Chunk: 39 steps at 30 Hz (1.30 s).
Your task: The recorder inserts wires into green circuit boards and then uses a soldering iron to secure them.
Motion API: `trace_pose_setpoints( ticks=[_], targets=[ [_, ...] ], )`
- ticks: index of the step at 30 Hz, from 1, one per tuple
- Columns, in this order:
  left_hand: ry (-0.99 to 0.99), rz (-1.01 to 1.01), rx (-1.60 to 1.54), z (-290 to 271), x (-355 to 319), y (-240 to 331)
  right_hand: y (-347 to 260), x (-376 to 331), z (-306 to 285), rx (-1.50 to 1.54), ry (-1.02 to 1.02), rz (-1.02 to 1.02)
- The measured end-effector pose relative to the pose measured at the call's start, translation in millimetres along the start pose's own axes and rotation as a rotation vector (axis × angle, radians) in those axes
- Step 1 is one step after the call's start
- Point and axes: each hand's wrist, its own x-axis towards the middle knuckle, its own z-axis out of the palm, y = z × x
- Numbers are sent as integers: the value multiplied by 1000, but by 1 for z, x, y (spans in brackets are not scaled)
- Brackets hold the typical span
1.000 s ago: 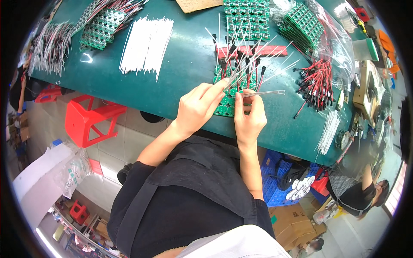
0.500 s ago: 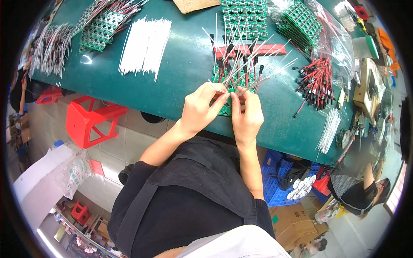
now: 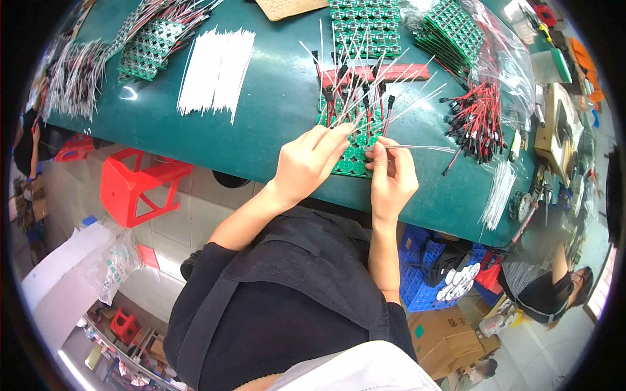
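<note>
bench [image 3: 280,140] green, glossy, seen from above; the person stands at its near edge, both bare hands over the work. green board panel [image 3: 351,167] lies flat close to that near edge, right of the middle, made up of small round boards in rows. red-and-black leads [image 3: 388,116] with black connectors rise from it, tangled with pale thin strands fanning out at many angles. left hand [image 3: 305,164]: above the panel's left side, fingers drawn in together among the leads; cannot tell what, if anything, the grip pinches, fingertips partly lost in the strands. right hand [image 3: 394,181]: at the panel's right side, grip pinching a few thin strips [image 3: 427,148] between thumb and fingers, their free ends pointing toward the bench's right end. red bar [image 3: 414,72] crosswise just behind the panel; second green panel [image 3: 365,29] beyond it, toward the far edge. toward the left end: broad pile of white strips [image 3: 218,72], then wired boards [image 3: 147,55] and a sheaf of pale wires [image 3: 73,81]. toward the right end: stacked green panels [image 3: 453,32], clear plastic bag [image 3: 512,55], heap of red-and-black wires [image 3: 479,120]. small white bundle [image 3: 498,195] near the near right corner.
</note>
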Motion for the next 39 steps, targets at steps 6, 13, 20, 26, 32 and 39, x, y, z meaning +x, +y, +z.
trace_pose_setpoints(
  ticks=[6,13,20,26,32,39],
  targets=[
    [36,-88,-122,1,2,4,1,1,2,-245,5,-101],
    [96,-74,-249,6,1,0,-7,6,3,-316,-15,-166],
    [56,-91,-268,8,4,8,-8,6,2,-292,-31,-133],
    [70,-59,-220,11,3,7,-4,8,3,-323,-50,-262],
    [57,-49,-206,11,3,6,-3,5,2,-368,-56,-259],
    [79,-80,-223,12,2,6,-5,4,-6,-308,4,-163]
  ],
)
